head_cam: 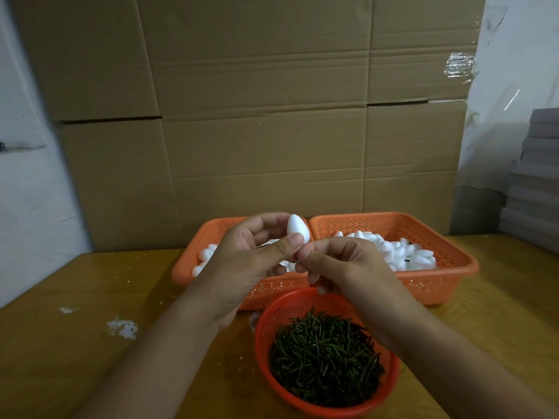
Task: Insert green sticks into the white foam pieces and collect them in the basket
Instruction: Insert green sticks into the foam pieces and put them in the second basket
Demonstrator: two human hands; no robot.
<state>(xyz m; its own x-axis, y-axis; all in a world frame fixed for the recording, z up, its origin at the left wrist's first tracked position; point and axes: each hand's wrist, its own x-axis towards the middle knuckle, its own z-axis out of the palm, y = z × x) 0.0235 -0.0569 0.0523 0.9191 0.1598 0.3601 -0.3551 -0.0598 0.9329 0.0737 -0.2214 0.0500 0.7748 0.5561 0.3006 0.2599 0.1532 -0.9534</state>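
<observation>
- Orange plastic forms the left basket (211, 228), which holds plain white foam pieces (207, 255); it stands at the far side of the wooden table (60, 343), touching its twin on the right.
- Left hand (251, 261) has thumb and fingers curled round one egg-shaped foam piece (298, 231), held in the air above the seam between the two baskets. Its long axis stands nearly upright, pointed end up, blunt end down toward the thumb tips.
- Right hand (341, 261) meets it from the right, its thumb and forefinger pinched together just under the foam's lower end. A stick is likely between them, but the fingers hide it, so I cannot tell for sure what they pinch.
- Judging from this, the coming push runs upward along the egg's axis, from the right hand into the blunt end; the left hand only steadies.
- Right basket (447, 237) holds more white pieces, a few showing dark stubs, probably the finished ones, so the held piece should go there.
- Nearest the person, the round red basket (266, 328) is heaped with short green sticks (326, 358), right under the right wrist.
</observation>
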